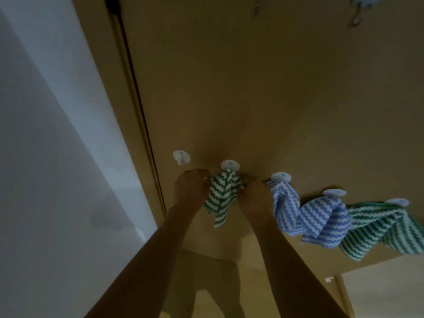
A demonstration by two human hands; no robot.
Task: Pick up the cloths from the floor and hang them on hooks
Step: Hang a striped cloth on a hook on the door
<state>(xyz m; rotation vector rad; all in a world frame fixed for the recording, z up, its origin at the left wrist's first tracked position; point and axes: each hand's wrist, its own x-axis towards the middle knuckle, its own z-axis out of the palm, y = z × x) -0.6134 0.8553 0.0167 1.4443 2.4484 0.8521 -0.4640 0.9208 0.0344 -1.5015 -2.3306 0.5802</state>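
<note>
Hands meet at a green-and-white striped cloth [221, 193] that hangs from a white round hook [230, 165] on a tan door panel [252, 88]. The left hand [190, 187] is curled at the cloth's left edge, its fingers closed on the fabric near the top. The right hand [257, 196] is curled at the cloth's right edge and grips it there, just under the hook. Both bare forearms reach up from the lower edge of the view, and the two hands stay apart with the cloth bunched between them.

Left of this hook, near the door's dark vertical edge [137, 111], a bare white hook [181, 156] holds nothing. To the right, a blue-and-white striped cloth [284, 200] hangs from the next hook [280, 176], touching the right hand's knuckles. A second blue striped cloth [325, 223] hangs from a further hook [334, 193], and a larger green striped cloth [378, 230] hangs from the last hook [397, 201] near the right edge of the panel. The three overlap one another as they drape.

A pale grey wall [46, 157] fills the left side. Along the panel's top edge, parts of more hooks [257, 6] show, too blurred to tell further.
</note>
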